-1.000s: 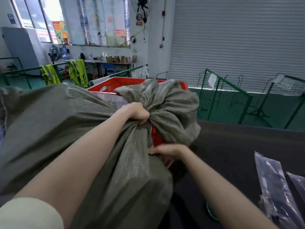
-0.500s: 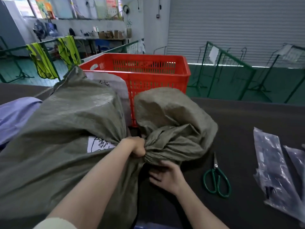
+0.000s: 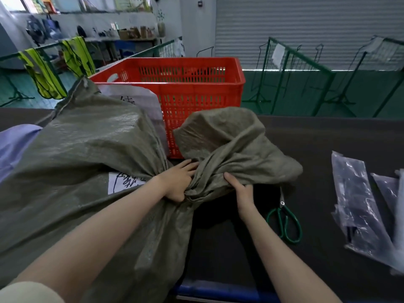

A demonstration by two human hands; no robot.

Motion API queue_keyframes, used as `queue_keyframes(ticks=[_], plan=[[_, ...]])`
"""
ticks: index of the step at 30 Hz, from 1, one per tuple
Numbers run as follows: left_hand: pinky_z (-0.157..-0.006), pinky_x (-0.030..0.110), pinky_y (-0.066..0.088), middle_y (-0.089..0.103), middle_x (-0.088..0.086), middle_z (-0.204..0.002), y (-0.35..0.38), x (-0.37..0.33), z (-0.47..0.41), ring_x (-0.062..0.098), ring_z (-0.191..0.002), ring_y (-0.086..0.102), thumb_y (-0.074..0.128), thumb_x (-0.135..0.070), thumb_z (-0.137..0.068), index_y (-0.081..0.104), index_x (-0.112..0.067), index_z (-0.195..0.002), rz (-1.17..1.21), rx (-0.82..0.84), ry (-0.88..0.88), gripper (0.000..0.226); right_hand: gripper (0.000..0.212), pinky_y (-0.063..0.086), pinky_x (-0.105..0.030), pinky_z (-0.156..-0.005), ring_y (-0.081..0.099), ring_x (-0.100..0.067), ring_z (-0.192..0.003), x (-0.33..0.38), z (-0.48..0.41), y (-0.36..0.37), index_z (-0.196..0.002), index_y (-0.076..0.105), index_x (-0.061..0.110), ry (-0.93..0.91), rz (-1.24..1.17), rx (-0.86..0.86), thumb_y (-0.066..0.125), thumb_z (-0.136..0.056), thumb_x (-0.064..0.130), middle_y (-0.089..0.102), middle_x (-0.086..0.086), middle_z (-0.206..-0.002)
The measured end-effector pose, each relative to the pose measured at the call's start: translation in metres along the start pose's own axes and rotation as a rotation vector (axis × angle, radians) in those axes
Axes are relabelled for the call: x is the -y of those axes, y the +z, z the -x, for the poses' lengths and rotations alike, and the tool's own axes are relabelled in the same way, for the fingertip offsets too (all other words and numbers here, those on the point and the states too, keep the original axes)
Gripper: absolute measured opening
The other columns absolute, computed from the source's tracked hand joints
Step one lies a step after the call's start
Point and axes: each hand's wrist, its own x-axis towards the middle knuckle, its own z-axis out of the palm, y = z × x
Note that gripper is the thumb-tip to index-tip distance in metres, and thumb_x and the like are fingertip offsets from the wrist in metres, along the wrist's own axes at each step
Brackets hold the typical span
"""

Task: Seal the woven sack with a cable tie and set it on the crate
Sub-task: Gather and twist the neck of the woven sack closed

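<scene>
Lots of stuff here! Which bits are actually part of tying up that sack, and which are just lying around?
Part of the job:
woven sack
red crate
left hand
right hand

Just lying about:
green scissors
plastic bags
yellow vests

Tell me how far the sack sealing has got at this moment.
Done: the woven sack is filled and its neck gathered. In hand: the left hand grips the bunched neck while the right hand holds the loose top. Left: no cable tie is visible on the neck, and the sack lies on the table, not on the red crate.
</scene>
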Motion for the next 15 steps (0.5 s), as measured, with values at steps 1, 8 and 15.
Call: queue_keyframes(ticks=[1,8,15], plan=[[-0.119,0.038,-0.008,0.012,0.004,-0.16,0.001,0.0,-0.001,0.023,-0.148,-0.002,0.049,-0.038,-0.081,0.02,-0.022,-0.149,-0.041,-0.021,0.015,0.076,0.018,0.047,-0.01,-0.085,0.063,0.002,-0.094,0.005,0.006,-0.001,-0.091,0.064,0.016,-0.12,0.174,-0.006,0.073,-0.076,0.011,0.066,0.005,-0.097],[-0.105,0.035,0.043,0.049,0.013,-0.138,-0.001,-0.006,-0.023,0.03,-0.125,0.05,0.058,-0.021,-0.074,0.037,-0.01,-0.141,0.47,0.524,-0.302,0.071,0.054,0.045,-0.027,-0.069,0.058,-0.019,-0.083,-0.029,0.001,-0.03,-0.122,0.053,0.011,0.451,0.487,-0.118,0.06,-0.081,0.045,0.057,-0.002,-0.108],[-0.115,0.037,0.025,0.025,-0.002,-0.154,-0.043,0.015,-0.04,0.025,-0.144,0.021,0.054,-0.068,-0.075,0.026,-0.025,-0.146,1.467,0.479,-0.345,0.088,0.068,0.05,-0.035,-0.069,0.059,-0.03,-0.086,-0.025,-0.003,-0.058,-0.132,0.041,0.011,0.716,0.118,-0.101,0.063,-0.078,0.045,0.059,-0.015,-0.102]])
